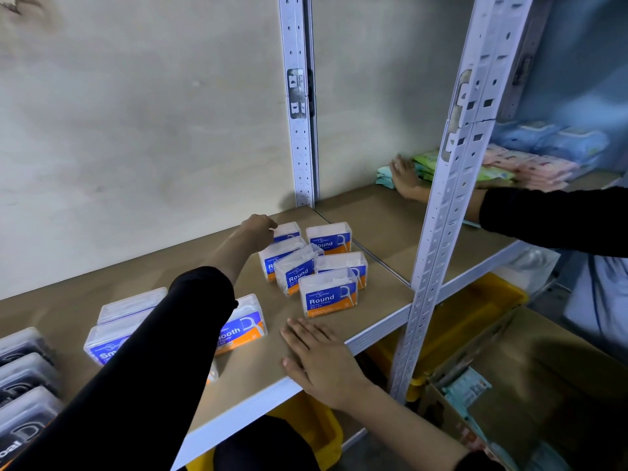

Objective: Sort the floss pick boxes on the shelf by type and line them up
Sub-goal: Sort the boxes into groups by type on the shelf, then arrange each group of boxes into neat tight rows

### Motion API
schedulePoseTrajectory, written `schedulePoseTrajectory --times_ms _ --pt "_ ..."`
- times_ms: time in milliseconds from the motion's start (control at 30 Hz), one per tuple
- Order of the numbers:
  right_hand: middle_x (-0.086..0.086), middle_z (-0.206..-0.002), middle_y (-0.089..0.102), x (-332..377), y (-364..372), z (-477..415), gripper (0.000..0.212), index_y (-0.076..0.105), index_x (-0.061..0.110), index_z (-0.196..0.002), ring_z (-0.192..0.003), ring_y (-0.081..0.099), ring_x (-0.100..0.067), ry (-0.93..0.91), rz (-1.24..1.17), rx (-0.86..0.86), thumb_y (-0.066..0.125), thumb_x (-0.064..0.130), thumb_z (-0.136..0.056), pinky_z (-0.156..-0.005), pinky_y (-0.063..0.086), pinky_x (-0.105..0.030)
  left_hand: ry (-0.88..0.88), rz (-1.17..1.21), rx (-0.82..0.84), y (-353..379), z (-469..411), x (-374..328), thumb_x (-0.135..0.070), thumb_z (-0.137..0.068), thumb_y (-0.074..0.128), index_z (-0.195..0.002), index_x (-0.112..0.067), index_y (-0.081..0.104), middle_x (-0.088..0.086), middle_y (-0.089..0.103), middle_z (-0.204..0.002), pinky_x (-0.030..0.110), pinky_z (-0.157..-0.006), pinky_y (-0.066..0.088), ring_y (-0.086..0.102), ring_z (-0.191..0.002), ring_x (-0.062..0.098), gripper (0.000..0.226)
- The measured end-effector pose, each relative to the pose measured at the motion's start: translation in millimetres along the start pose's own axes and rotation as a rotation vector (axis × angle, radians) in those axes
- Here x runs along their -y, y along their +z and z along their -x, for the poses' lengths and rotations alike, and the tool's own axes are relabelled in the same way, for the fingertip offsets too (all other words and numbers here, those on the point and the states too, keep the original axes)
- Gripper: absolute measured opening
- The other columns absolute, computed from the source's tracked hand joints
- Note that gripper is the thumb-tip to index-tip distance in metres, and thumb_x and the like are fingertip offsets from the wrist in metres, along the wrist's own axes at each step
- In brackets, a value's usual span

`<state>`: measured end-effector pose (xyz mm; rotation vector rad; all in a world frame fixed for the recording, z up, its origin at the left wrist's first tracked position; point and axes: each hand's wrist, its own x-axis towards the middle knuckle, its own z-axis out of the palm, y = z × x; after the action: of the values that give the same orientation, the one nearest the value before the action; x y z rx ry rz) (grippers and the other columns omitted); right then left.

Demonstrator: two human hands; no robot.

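Judging from how the boxes lie, the sorting by type looks largely done while the lining-up is not: on the tan wooden shelf board [142,266] the clear plastic floss pick boxes with blue and orange "Round" labels [328,295] stand bunched at the back right, one of them tilted across its neighbours; the matching clear boxes whose labels read "Smooth" in part [243,329] lie nearer the front, partly hidden by a black sleeve, and the dark charcoal-coloured boxes [29,379] sit in a column at the far left edge, one showing only the letters "oal". Smaller print under "Round" is too blurred to read with confidence. The left hand [259,230] reaches to the rearmost Round box, fingers curled against its top corner; whether that grip has actually closed on it I cannot tell. The right hand [321,360] lies flat and open on the shelf's front edge, holding nothing.
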<state>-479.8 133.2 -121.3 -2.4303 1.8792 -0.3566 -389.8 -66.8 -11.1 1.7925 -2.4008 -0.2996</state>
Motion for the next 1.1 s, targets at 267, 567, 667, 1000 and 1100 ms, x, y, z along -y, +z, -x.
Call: schedulePoseTrajectory --times_ms 267,567,667,1000,1100 --pt "-0.002 -0.157 0.015 3 -17 3 0.063 0.021 0.014 -0.147 -0.146 0.009 -0.013 -0.083 -0.116 0.141 0.011 0.049 -0.095 -0.116 -0.001 -0.026 0.058 0.073 -0.066 -5 12 -5 -0.007 -0.096 0.037 -0.131 -0.008 0.052 0.012 0.05 -0.139 0.033 -0.101 0.042 0.049 -0.124 0.028 0.037" --pt "0.001 -0.136 0.048 -17 -97 -19 0.038 0.049 0.016 -0.131 -0.126 0.04 -0.011 -0.111 -0.172 -0.023 0.046 0.024 -0.094 -0.103 0.034 -0.023 0.111 0.134 -0.13 -23 20 4 -0.01 -0.091 0.052 -0.125 -0.008 0.057 0.011 0.056 -0.133 0.031 -0.102 0.04 0.05 -0.124 0.025 0.035" --pt "-0.002 -0.13 0.054 -33 -122 -43 0.036 0.054 0.012 -0.127 -0.123 0.045 -0.014 -0.105 -0.182 -0.12 0.051 0.022 -0.092 -0.104 0.034 -0.026 0.098 0.136 -0.136 -31 18 8 -0.011 -0.09 0.055 -0.126 -0.008 0.057 0.01 0.057 -0.133 0.031 -0.102 0.041 0.051 -0.123 0.025 0.036" --pt "-0.006 -0.138 0.043 -93 -150 -130 0.049 0.044 0.012 -0.134 -0.13 0.037 -0.021 0.067 0.013 0.03 0.058 0.014 -0.087 -0.104 0.034 -0.033 0.068 0.108 -0.046 -37 1 5 -0.019 -0.088 0.061 -0.127 -0.009 0.056 0.01 0.056 -0.133 0.029 -0.099 0.042 0.053 -0.12 0.024 0.04" --pt "-0.01 -0.139 0.04 -106 -140 -144 0.06 0.04 0.009 -0.137 -0.13 0.036 -0.023 0.101 0.08 0.156 0.064 0.016 -0.082 -0.104 0.035 -0.032 0.051 0.101 0.022 -31 -6 0 -0.021 -0.087 0.062 -0.13 -0.01 0.053 0.01 0.053 -0.135 0.029 -0.101 0.041 0.051 -0.122 0.024 0.044"
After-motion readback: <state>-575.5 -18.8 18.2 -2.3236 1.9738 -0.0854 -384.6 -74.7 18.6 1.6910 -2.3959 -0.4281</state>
